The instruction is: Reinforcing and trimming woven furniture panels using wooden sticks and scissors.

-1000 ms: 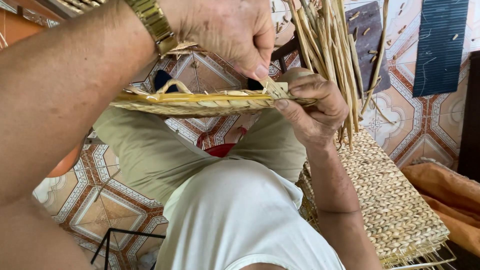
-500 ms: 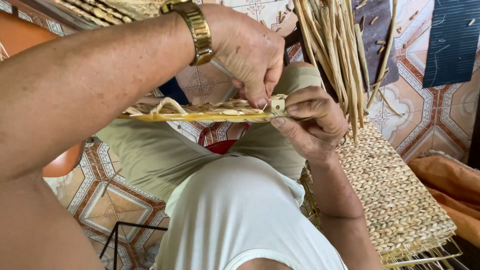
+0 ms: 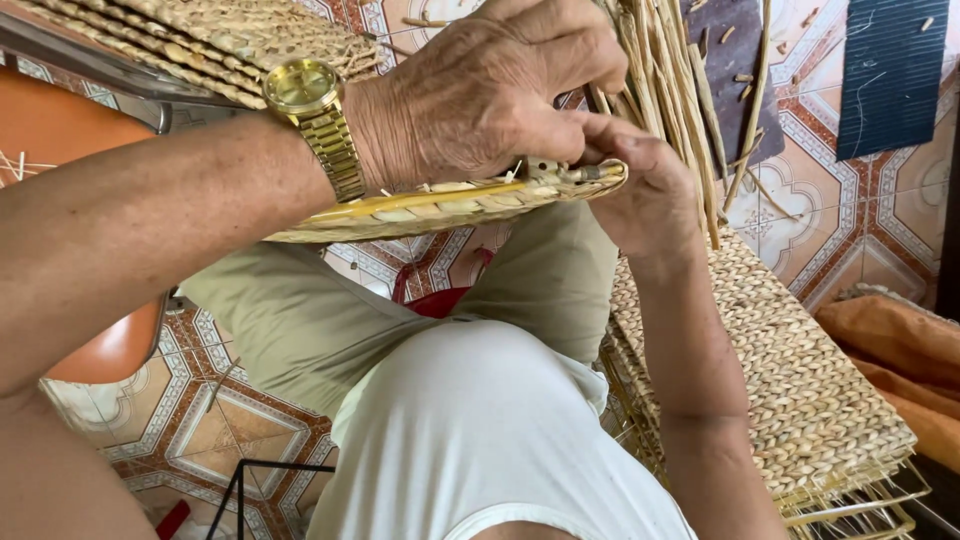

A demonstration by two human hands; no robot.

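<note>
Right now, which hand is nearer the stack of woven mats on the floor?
Right. The right hand grips the woven piece's end just above the mats; the left hand, with the watch, pinches the same end from the far side.

The left hand (image 3: pixel 500 95) covers the far side of the woven panel (image 3: pixel 440 205), so how much of its rim lies behind the knuckles cannot be told. Where the fingertips of both hands meet at the panel's end, the strand they pinch is too small to make out. The right hand (image 3: pixel 645 195) shows only its back; its palm and fingers are hidden behind the panel's end. Above the panel, the bundle of straw stalks (image 3: pixel 670 80) is cut off by the top edge. Below and right of the panel, the stacked woven mats (image 3: pixel 800 390) run out past the bottom edge, their lower frames blurred.
</note>
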